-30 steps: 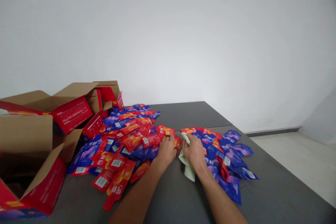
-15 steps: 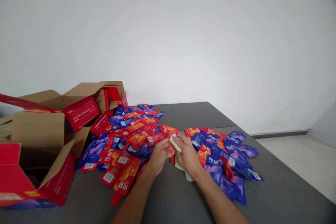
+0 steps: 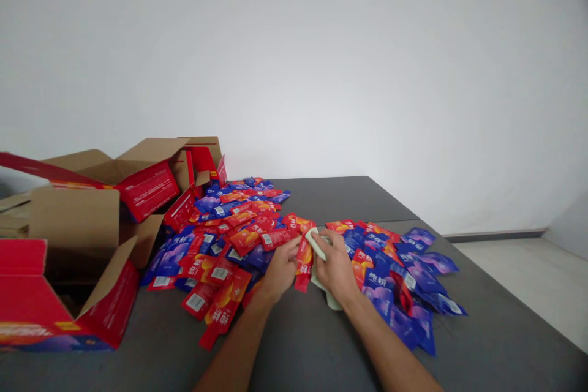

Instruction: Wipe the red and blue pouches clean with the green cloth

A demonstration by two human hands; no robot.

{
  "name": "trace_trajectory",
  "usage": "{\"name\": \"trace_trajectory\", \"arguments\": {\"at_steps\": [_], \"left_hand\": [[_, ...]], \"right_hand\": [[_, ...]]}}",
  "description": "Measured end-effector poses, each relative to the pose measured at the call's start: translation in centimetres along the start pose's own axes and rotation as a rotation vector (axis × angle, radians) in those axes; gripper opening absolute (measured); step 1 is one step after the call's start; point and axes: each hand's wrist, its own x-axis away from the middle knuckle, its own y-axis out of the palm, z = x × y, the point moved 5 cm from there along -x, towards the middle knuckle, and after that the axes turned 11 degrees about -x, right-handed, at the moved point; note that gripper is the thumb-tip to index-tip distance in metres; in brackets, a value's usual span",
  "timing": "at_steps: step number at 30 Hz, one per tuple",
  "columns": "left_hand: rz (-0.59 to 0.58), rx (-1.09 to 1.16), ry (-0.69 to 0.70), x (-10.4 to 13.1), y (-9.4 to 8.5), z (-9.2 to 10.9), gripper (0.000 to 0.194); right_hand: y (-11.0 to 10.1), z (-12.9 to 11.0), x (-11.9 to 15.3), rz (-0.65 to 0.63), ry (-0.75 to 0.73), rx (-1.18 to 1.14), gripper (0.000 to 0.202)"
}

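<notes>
Between my hands is a red-orange packet (image 3: pixel 304 259), lying at a slant near the middle of the dark table (image 3: pixel 294 343). My left hand (image 3: pixel 281 271) has its fingers closed on the packet's left edge. A pale cloth (image 3: pixel 316 244) is gripped in my right hand (image 3: pixel 337 264), beside the packet's right edge, with its lower end hanging down to the table. Left of my hands spreads a large pile of red and blue packets (image 3: pixel 248 234). A smaller pile of blue and red packets (image 3: pixel 399 278) lies to the right of my right hand.
Open red cardboard boxes stand along the left side, one in front (image 3: pixel 27 294) and others (image 3: pixel 149 188) behind it. A white wall (image 3: pixel 367 73) rises behind the table. The table's right edge slants away beside a pale floor (image 3: pixel 528 269).
The view has shifted slightly. My right hand with the cloth has moved a little right of the red-orange packet, and more of that packet now shows.
</notes>
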Motion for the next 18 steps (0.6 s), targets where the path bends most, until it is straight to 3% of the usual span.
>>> {"name": "trace_trajectory", "arguments": {"at_steps": [3, 9, 12, 15, 18], "left_hand": [[0.014, -0.013, 0.034, 0.0, 0.0, 0.4, 0.058], [0.217, -0.002, 0.012, -0.4, -2.2, 0.1, 0.059], [0.307, 0.024, 0.007, -0.5, -3.2, -0.1, 0.061], [0.401, 0.022, 0.027, -0.3, -3.9, -0.1, 0.064], [0.396, 0.008, 0.056, -0.3, -3.9, 0.0, 0.069]], "right_hand": [[0.1, -0.6, 0.1, -0.044, -0.023, 0.045, 0.054], [2.4, -3.6, 1.0, -0.318, -0.082, 0.022, 0.067], [2.2, -3.4, 0.7, -0.243, -0.062, -0.069, 0.055], [0.7, -2.1, 0.0, -0.030, 0.002, -0.166, 0.041], [-0.2, -1.0, -0.2, 0.084, 0.057, -0.208, 0.034]]}}
